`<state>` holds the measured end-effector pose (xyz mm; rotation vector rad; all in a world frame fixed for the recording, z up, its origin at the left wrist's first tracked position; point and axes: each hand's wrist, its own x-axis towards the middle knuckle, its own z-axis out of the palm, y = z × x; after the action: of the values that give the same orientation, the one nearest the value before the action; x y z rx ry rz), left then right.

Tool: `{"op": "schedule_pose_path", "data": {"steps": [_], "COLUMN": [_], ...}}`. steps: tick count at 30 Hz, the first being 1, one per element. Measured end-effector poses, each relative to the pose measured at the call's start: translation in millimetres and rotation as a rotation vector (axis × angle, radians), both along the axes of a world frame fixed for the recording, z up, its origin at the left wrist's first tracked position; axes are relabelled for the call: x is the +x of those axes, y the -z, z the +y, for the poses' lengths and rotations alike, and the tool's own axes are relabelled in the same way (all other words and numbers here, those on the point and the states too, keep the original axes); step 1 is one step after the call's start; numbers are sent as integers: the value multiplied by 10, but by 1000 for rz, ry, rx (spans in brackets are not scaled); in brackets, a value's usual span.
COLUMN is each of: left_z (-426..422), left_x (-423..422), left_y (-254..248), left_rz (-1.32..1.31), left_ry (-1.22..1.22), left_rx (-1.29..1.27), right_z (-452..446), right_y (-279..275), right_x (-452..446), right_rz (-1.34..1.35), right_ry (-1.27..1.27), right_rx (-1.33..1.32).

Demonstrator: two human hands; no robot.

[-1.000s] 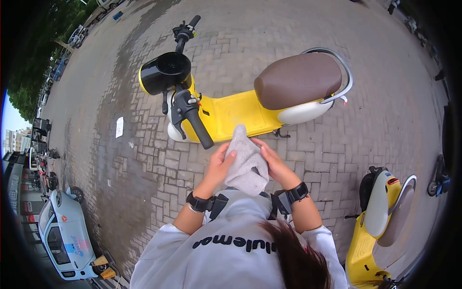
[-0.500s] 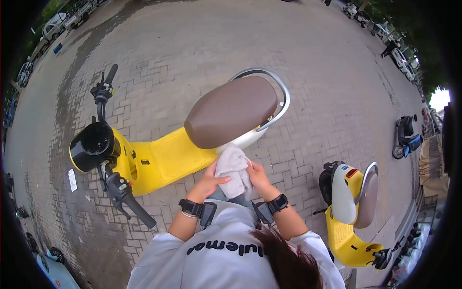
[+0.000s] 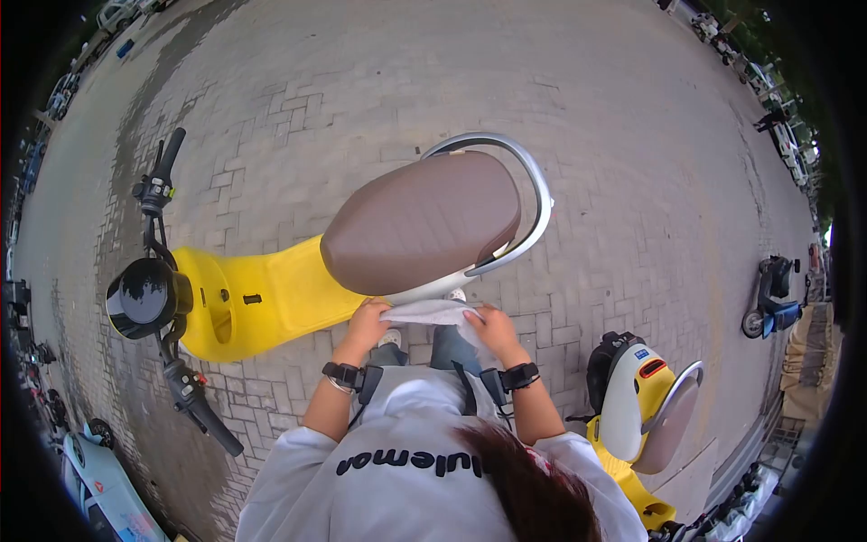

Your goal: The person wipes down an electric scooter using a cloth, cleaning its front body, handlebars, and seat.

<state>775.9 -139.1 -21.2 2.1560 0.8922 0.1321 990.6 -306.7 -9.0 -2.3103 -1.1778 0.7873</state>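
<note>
Head view: taut pale cloth (image 3: 428, 313)

Cloth (image 3: 429, 313): pale fabric, matt. Scooter seat (image 3: 424, 217): brown, leather-like, smooth, low sheen. Seat rail (image 3: 535, 173): silvery metal, smooth, shiny. Footboard (image 3: 293, 285): yellow plastic by its look, smooth. Round housing (image 3: 143, 298): black, glossy. Handlebar grip (image 3: 219, 432): black, matt. Paving (image 3: 271, 163): block, rough, matt.
</note>
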Motion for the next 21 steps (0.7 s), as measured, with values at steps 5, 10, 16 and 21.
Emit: {"op": "schedule_pose_path", "data": {"steps": [5, 10, 16, 21], "left_z": [281, 673, 446, 61], "left_x": [682, 1433, 1597, 1875], "left_y": [-56, -510, 373, 560], "left_rz": [-32, -183, 240, 238], "left_ry": [-83, -177, -108, -219], "left_rx": [197, 659, 409, 135], "right_z": [440, 1239, 1324, 1077], "right_y": [108, -266, 373, 610], "right_x": [798, 1493, 1897, 1795], "right_rz": [-18, -222, -239, -345], "right_ry": [-57, -86, -282, -311], "right_rx": [133, 407, 200, 48]}}
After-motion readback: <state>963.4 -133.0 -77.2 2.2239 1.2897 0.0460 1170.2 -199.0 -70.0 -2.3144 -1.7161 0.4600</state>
